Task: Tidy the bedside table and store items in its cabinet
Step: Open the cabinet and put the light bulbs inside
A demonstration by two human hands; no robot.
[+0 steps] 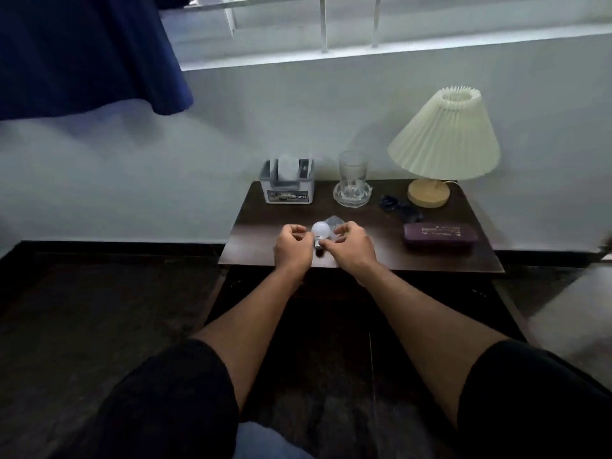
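Observation:
A white light bulb point(320, 230) with a metal base sits at the front of the dark wooden bedside table point(371, 256), between my two hands. My right hand point(351, 248) pinches the bulb's base with fingertips curled. My left hand point(293, 248) hovers just left of the bulb with fingers curled, and contact with the bulb is unclear. A crumpled clear wrapper point(332, 222) lies just behind the bulb. The cabinet front below the tabletop is dark and hard to make out.
On the table stand a grey organiser box point(287, 188), a glass in a glass dish point(352, 183), dark sunglasses point(399, 207), a purple glasses case point(440, 236) and a pleated lamp point(443, 144). A blue curtain point(86, 51) hangs at upper left.

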